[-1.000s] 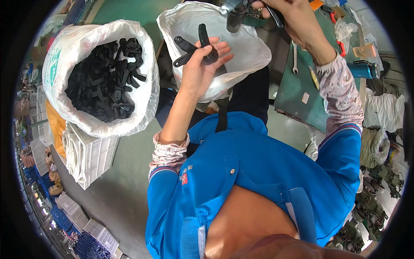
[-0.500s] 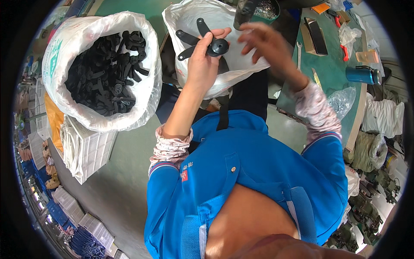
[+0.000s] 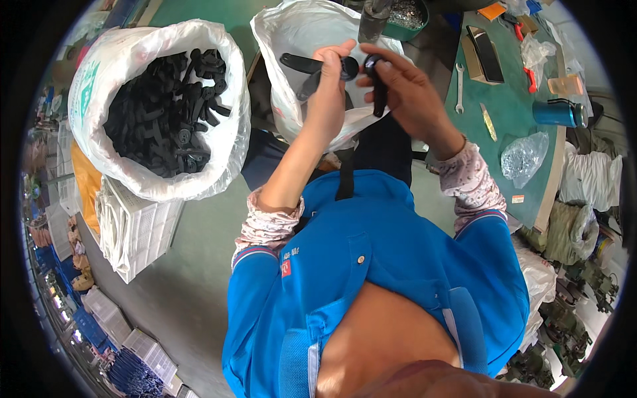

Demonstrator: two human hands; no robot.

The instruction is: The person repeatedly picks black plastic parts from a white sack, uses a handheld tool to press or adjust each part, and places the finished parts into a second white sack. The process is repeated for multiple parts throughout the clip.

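Note:
My left hand (image 3: 327, 93) grips a black plastic arm-shaped part (image 3: 312, 65) with a round end, held over a white plastic bag (image 3: 298, 33). My right hand (image 3: 408, 89) holds a second black part (image 3: 378, 89) right beside the first; the round ends of the two parts almost touch. Both hands are raised in front of my blue jacket.
A large white sack (image 3: 119, 86) at the left is filled with several black plastic parts (image 3: 169, 113). Stacked white crates (image 3: 136, 229) stand below it. At the right, a green table (image 3: 511, 113) carries a wrench (image 3: 459, 86), a blue cup (image 3: 556, 113), a clear bag (image 3: 524, 156) and small tools.
My right hand came down from the table at the upper right with a black part in it and met my left hand. The left hand stayed over the white bag.

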